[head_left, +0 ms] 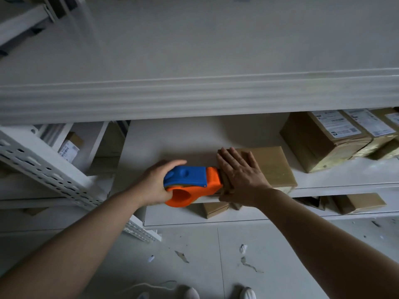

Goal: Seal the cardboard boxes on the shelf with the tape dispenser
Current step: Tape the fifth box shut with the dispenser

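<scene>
A flat brown cardboard box point(272, 167) lies near the front edge of the white middle shelf point(172, 143). My right hand point(239, 175) rests flat on the box's left part, fingers spread, pressing it down. My left hand point(155, 184) grips the blue and orange tape dispenser point(192, 182) by its rear. The dispenser's orange front end touches the box's left side, right beside my right hand.
Several taped boxes with white labels point(332, 139) stand at the right back of the same shelf. More boxes point(358, 202) lie on the shelf below. A perforated white upright point(43, 160) slants on the left. The upper shelf's lip point(194, 98) hangs just above. Paper scraps litter the floor.
</scene>
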